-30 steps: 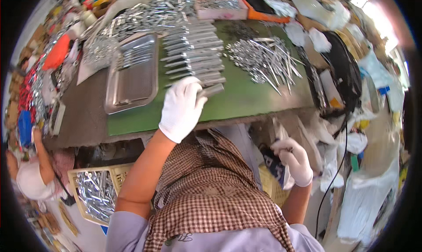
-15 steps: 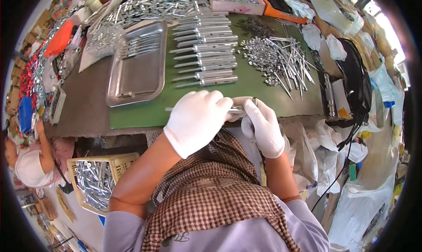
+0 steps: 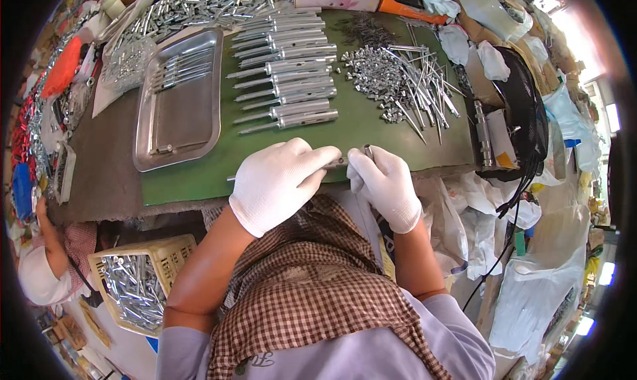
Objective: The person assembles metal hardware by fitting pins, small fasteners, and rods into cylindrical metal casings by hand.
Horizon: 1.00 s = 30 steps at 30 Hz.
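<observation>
1 metal tube (image 3: pixel 338 162) is over the near edge of the tabletop (image 3: pixel 371 134); left hand's (image 3: pixel 279 186) fingers curl closed around it. Right hand (image 3: pixel 387 186) sits just beside, fingers pinched on 1 small metal cylinder (image 3: pixel 369 152). Beyond lie similar tubes (image 3: pixel 305 88) in a row, tray (image 3: pixel 176 125) left, heaped small parts (image 3: pixel 381 78) right.

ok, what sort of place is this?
Likely a small metal-parts workshop: lined-up metal tubes, a heap of small metal pieces and a crate of metal parts.
</observation>
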Each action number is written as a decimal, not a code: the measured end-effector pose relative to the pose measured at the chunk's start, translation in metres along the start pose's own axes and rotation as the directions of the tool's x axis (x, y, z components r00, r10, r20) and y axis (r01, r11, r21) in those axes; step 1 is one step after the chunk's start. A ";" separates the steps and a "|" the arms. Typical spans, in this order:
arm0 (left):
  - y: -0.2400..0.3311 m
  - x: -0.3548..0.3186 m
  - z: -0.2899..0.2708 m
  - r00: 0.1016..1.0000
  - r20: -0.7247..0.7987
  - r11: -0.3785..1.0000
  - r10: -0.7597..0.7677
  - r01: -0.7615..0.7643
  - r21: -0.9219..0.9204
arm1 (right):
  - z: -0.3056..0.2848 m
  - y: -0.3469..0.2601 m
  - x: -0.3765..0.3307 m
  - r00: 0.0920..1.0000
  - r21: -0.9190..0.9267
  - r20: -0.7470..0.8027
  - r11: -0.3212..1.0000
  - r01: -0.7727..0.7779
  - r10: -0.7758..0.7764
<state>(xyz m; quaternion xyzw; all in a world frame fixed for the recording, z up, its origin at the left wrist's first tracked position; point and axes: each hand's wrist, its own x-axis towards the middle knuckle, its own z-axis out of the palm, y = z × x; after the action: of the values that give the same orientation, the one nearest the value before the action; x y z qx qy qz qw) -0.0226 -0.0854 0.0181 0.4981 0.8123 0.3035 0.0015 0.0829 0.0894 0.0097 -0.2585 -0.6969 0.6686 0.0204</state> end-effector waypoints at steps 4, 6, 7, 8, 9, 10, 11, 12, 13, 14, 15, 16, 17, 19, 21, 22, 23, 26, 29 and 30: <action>0.006 0.002 0.006 0.999 -0.010 0.997 -0.036 0.036 0.067 | -0.014 -0.005 0.005 0.943 -0.314 -0.136 0.916 0.249 -0.303; 0.012 0.006 0.012 0.998 -0.019 0.983 -0.063 0.066 0.171 | -0.032 -0.014 0.024 0.832 -0.674 -0.140 0.667 0.317 -0.537; 0.014 0.007 0.015 0.995 0.013 0.972 -0.094 0.089 0.220 | -0.039 -0.019 0.036 0.808 -0.742 -0.135 0.599 0.301 -0.574; 0.015 0.007 0.016 0.992 -0.002 0.965 -0.125 0.122 0.231 | -0.042 -0.022 0.053 0.783 -0.795 -0.110 0.526 0.301 -0.613; 0.015 0.006 0.017 0.990 0.000 0.959 -0.144 0.140 0.245 | -0.043 -0.026 0.068 0.769 -0.829 -0.076 0.468 0.304 -0.635; 0.015 0.006 0.017 0.986 -0.002 0.952 -0.169 0.164 0.260 | -0.045 -0.030 0.081 0.776 -0.850 -0.037 0.428 0.308 -0.630; 0.014 0.005 0.017 0.981 0.000 0.949 -0.195 0.189 0.251 | -0.042 -0.032 0.091 0.808 -0.906 0.007 0.338 0.254 -0.589; 0.012 0.006 0.017 0.983 0.002 0.962 -0.184 0.180 0.203 | -0.043 -0.036 0.100 0.836 -0.951 0.042 0.234 0.201 -0.548; 0.009 0.003 0.020 0.987 -0.031 0.972 -0.156 0.159 0.175 | -0.047 -0.036 0.109 0.827 -0.949 0.077 0.214 0.233 -0.556; 0.011 0.006 0.015 0.978 0.064 0.970 -0.201 0.189 0.156 | -0.052 -0.030 0.114 0.818 -0.944 0.113 0.196 0.266 -0.563; 0.012 0.005 0.018 0.983 0.028 0.977 -0.182 0.178 0.120 | -0.046 -0.043 0.107 0.852 -0.943 0.135 0.199 0.268 -0.506; 0.016 0.007 0.014 0.986 0.034 0.983 -0.165 0.162 0.084 | -0.062 -0.034 0.116 0.834 -0.949 0.145 0.162 0.269 -0.533; 0.016 0.005 0.014 0.983 0.048 0.981 -0.175 0.169 0.099 | -0.051 -0.041 0.107 0.894 -0.941 0.037 0.287 0.182 -0.446; 0.015 0.003 0.023 0.971 0.000 0.967 -0.240 0.239 0.086 | -0.065 -0.022 0.110 0.776 -0.930 0.156 0.174 0.324 -0.611; 0.019 0.009 0.036 0.973 0.018 0.970 -0.231 0.229 0.078 | -0.066 -0.022 0.086 0.793 -0.889 0.141 0.276 0.364 -0.593; 0.020 0.010 0.040 0.973 0.035 0.971 -0.228 0.224 0.082 | -0.052 -0.024 0.063 0.828 -0.839 0.133 0.382 0.386 -0.545; 0.020 0.007 0.038 0.968 0.021 0.964 -0.251 0.248 0.093 | -0.047 -0.020 0.053 0.822 -0.829 0.159 0.378 0.412 -0.547; 0.023 0.007 0.036 0.960 0.083 0.960 -0.267 0.257 0.111 | -0.043 -0.002 0.031 0.874 -0.775 0.181 0.482 0.409 -0.450; 0.024 0.007 0.037 0.973 0.030 0.970 -0.230 0.226 0.089 | -0.033 0.007 0.023 0.934 -0.699 0.096 0.645 0.310 -0.345; 0.023 0.007 0.039 0.973 0.025 0.970 -0.229 0.226 0.088 | -0.031 0.008 0.024 0.932 -0.701 0.097 0.641 0.312 -0.348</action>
<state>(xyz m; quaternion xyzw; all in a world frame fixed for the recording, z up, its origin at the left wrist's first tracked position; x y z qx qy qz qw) 0.0045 -0.0538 -0.0001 0.4065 0.8760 0.2579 0.0294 0.0769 0.1269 -0.0022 -0.1305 -0.9334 0.3293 0.0578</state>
